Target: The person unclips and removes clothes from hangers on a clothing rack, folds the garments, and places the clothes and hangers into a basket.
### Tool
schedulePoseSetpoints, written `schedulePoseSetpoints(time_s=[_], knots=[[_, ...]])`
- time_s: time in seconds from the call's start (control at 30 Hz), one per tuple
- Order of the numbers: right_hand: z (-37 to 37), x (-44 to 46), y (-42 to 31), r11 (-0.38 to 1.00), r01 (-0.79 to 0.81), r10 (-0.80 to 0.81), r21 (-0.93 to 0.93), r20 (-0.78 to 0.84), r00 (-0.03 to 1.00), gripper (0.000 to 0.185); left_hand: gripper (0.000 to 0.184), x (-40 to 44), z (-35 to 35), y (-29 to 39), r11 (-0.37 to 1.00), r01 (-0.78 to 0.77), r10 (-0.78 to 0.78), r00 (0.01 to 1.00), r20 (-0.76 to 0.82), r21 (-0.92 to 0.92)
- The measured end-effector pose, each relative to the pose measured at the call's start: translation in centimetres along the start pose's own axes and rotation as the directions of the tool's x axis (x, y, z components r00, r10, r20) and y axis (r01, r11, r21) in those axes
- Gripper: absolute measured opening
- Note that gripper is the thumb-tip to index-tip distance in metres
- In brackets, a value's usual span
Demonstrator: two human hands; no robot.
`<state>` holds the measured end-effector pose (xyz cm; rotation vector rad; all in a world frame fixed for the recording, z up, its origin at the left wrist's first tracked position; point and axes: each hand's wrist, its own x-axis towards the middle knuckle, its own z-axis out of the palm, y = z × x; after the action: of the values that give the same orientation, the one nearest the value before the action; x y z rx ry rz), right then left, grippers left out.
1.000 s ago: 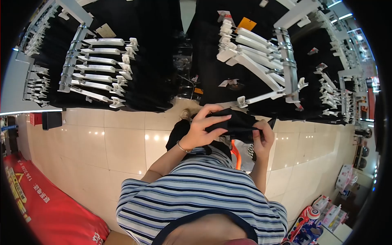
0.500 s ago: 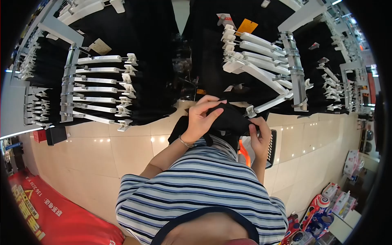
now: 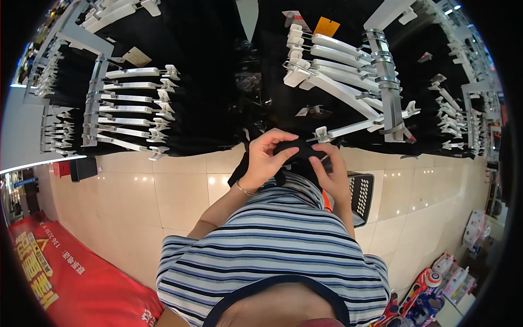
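We had the left hand [image 3: 269, 155] raised in front of the waist, forearm angled up and inward, bracelet [image 3: 246, 189] at the wrist. Fingers curled over the top, thumb below, pinching black cloth [image 3: 304, 152] between them. Right hand [image 3: 333, 169] came up from the other side, forearm steeper, index finger bent inward toward the left hand, thumb under it; we read that as a pinch on the cloth's right part. Fingertips of the two hands were near each other, not touching.

Under it all we saw a shiny beige tiled floor [image 3: 180, 188] with light reflections. Ahead, black garments [image 3: 207, 98] hung on both sides, with white clip hangers [image 3: 131, 98] on a left metal rail [image 3: 95, 98] and more on a right metal rail [image 3: 389, 92]. Orange tag [image 3: 327, 26] at upper right. Red cover [image 3: 92, 272] with lettering at lower left, black bin [image 3: 83, 168] beyond it, dotted black object [image 3: 362, 199] on the floor just beside the right forearm.

The cloth was between the hands, just below the lowest right hanger. Its held stretch ran roughly left to right, across the body; the rest merged with dark clothing, so we couldn't tell full length or which end pointed where.
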<state>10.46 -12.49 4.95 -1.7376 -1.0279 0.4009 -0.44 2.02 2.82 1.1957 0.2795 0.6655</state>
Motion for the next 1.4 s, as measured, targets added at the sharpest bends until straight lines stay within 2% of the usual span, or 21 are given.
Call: schedulePoseSetpoints(time_s=[0.07,0.1,0.2,0.3,0.37,0.43,0.53,0.67,0.77,0.87,1.07,1.17,1.4], knots=[[0.1,0.3,0.1,0.999,-0.02,0.019,0.026,0.024,1.0,0.023,0.023,-0.7,0.8,0.0,1.0,0.017,-0.017,1.0,-0.009,0.02],[0.3,0.6,0.6,0.997,0.063,-0.064,0.037,0.018,0.998,0.021,0.021,-1.0,1.2,-0.1,0.999,0.026,-0.025,1.0,-0.014,0.03],[-0.1,0.8,0.7,0.991,0.127,-0.129,0.033,0.058,0.99,0.019,0.021,-1.6,1.8,-0.5,0.999,-0.007,0.01,0.997,-0.072,0.036],[-1.3,1.0,0.9,0.97,0.235,-0.24,-0.067,-0.064,0.969,0.019,0.021,-2.1,2.5,-0.6,0.996,-0.035,0.044,0.99,-0.131,0.076],[-2.7,1.6,1.1,0.905,0.351,-0.378,-0.24,-0.077,0.923,0.024,0.021,-2.4,3.0,-0.8,0.995,-0.039,0.053,0.985,-0.164,0.088],[-4.3,3.4,-0.2,0.771,0.484,-0.526,-0.414,0.016,0.85,0.033,0.021,-2.6,3.4,-1.1,0.992,-0.052,0.073,0.981,-0.182,0.114],[-5.4,5.7,-1.1,0.728,0.572,-0.51,-0.379,0.258,0.821,0.038,0.021,-3.0,4.0,-1.6,0.992,-0.077,0.099,0.966,-0.237,0.1],[-5.6,6.8,-1.2,0.669,0.61,-0.433,-0.425,0.444,0.784,0.036,0.022,-3.6,4.4,-1.7,0.98,-0.127,0.168,0.942,-0.289,0.155],[-5.4,7.1,-1.0,0.684,0.614,-0.419,-0.394,0.476,0.773,0.031,0.02,-3.9,4.2,-2.1,0.963,-0.173,0.23,0.927,-0.297,0.205],[-5.0,8.0,-0.5,0.728,0.588,-0.401,-0.352,0.477,0.782,0.029,0.018,-4.1,4.2,-2.0,0.976,-0.144,0.191,0.924,-0.332,0.161],[-5.2,8.5,-3.6,0.858,0.488,-0.413,-0.162,0.347,0.842,0.028,0.017,-4.3,3.8,-2.0,0.979,-0.135,0.186,0.904,-0.386,0.156],[-5.1,8.5,-3.7,0.841,0.535,-0.477,-0.078,0.359,0.802,0.025,0.017,-3.7,3.9,-1.8,0.968,-0.187,0.237,0.896,-0.376,0.165],[-4.6,9.0,-4.2,0.889,0.457,-0.424,-0.03,0.325,0.845,0.019,0.019,-2.4,4.5,-2.3,0.927,-0.265,0.341,0.89,-0.303,0.266]])
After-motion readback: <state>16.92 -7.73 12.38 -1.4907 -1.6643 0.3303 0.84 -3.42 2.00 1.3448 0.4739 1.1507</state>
